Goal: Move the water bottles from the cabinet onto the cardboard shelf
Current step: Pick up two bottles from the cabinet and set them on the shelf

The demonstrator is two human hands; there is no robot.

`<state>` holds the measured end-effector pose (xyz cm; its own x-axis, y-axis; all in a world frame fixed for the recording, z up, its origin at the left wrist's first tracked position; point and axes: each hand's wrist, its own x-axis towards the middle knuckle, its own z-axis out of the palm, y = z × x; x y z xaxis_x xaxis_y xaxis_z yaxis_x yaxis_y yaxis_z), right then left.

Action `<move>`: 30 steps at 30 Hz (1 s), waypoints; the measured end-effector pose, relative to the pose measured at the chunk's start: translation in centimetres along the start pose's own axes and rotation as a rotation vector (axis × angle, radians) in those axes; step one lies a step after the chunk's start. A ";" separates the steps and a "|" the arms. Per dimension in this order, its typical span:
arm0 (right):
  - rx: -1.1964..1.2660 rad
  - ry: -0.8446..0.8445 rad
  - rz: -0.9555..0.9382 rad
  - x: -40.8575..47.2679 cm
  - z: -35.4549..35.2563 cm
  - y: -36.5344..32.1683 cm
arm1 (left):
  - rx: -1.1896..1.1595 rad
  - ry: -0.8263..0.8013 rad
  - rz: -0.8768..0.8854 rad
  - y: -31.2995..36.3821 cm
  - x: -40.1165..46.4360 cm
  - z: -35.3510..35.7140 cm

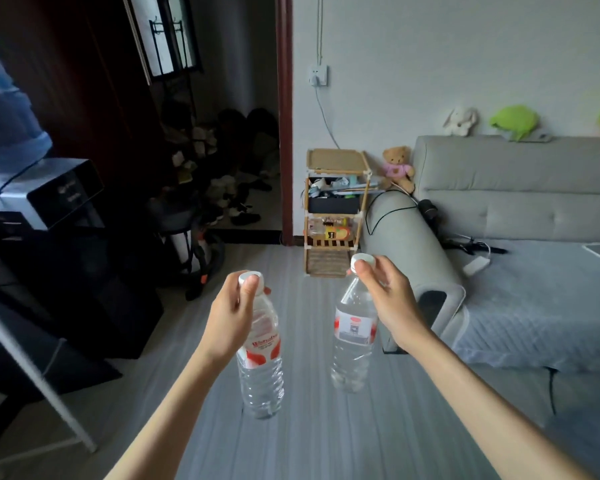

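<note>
I carry two clear water bottles with white caps and red-and-white labels above the floor. My left hand [231, 315] grips one water bottle [261, 362] by its cap and neck, and it hangs upright. My right hand [388, 299] pinches the cap of the other water bottle [353, 344], which tilts slightly left. The cardboard shelf [336, 161], a small tiered rack with a flat brown top, stands ahead against the white wall, beside the doorway. Its lower tiers hold clutter. No cabinet is clearly visible.
A grey sofa [520, 209] with a rolled armrest fills the right side, with plush toys on and beside it. A water dispenser [32, 188] on a dark stand is at left. A white metal frame leg [49, 386] slants across the lower left. Shoes lie in the dark doorway.
</note>
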<state>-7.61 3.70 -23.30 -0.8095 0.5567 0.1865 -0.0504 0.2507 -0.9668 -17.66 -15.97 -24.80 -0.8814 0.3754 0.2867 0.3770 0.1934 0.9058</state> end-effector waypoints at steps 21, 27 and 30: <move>-0.059 0.070 0.121 47.2 -0.9 11.3 | -0.036 -0.200 -0.049 -12.1 47.8 17.9; -0.103 0.041 0.108 61.4 -3.7 15.3 | -0.028 -0.202 -0.045 -13.9 60.1 24.9; -0.109 0.024 0.083 68.6 -5.2 16.5 | -0.053 -0.183 -0.059 -13.8 66.4 28.0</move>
<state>-60.95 50.19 -25.51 -0.7936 0.5980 0.1120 0.0813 0.2868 -0.9545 -73.45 31.73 -26.99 -0.8330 0.5246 0.1757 0.3068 0.1738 0.9358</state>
